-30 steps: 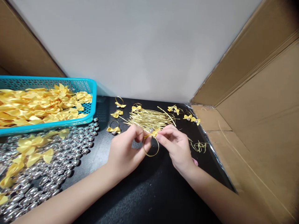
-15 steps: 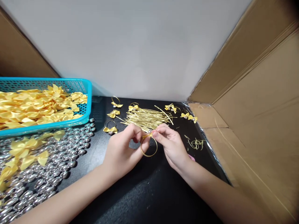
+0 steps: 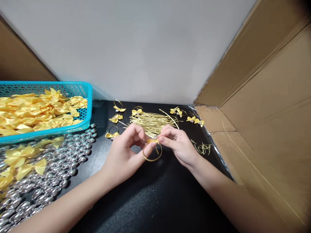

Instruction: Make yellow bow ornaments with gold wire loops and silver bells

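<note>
Between my hands is a yellow ribbon bow with a silver bead and a gold tie looped into a ring below it. My left hand pinches the bow's left side, thumb against the ring. With thumb and fingertips together, my right hand grips its right side; the fingers partly hide the knot and bead. Just behind lies a pile of gold twist ties on the black table. Bows with beads and looped ties lie around the pile, including one bow to its left.
A turquoise basket of yellow bows stands at left. Before it spread many silver beads with loose bows on top. Tie scraps lie at right. A white wall and cardboard panels enclose the table.
My left thumb has shifted up onto the bow, and the ring has tilted and moved slightly left. Both hands still hold the bow. The whole view has shifted a little.
</note>
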`<move>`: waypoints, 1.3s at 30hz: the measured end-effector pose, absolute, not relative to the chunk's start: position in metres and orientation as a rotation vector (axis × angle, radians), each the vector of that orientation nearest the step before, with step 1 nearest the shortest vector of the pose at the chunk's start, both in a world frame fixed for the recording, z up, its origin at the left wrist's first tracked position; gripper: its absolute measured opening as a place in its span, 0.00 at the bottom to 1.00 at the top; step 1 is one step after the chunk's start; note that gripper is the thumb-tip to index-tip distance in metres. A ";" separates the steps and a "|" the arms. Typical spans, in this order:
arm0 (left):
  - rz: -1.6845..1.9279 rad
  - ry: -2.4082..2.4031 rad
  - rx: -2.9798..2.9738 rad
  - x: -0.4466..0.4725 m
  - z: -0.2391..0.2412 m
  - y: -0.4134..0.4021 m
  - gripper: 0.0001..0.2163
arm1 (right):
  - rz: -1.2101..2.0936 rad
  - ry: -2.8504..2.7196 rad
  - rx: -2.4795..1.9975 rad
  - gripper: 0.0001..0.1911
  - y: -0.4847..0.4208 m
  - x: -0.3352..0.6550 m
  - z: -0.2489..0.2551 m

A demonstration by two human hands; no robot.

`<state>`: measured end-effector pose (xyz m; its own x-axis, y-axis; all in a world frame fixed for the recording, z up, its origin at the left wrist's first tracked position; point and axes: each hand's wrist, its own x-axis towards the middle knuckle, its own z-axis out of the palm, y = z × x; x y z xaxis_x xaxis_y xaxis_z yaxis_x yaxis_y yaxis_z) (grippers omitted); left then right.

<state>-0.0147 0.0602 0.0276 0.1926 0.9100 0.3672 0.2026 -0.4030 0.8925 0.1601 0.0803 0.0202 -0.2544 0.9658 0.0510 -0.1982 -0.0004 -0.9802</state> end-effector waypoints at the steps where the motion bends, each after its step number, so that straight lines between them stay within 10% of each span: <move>1: 1.233 1.021 1.724 -0.015 0.028 0.061 0.12 | 1.494 -1.257 -0.899 0.16 0.081 0.161 0.021; 39: 1.051 0.913 1.636 -0.018 0.023 0.062 0.12 | 1.493 -1.517 -0.857 0.16 0.087 0.175 0.029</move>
<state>-0.0178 0.0624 0.0226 0.3507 0.9104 0.2194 0.0907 -0.2662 0.9596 0.1748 0.0875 0.0294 -0.4300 0.8982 0.0918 -0.0772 0.0647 -0.9949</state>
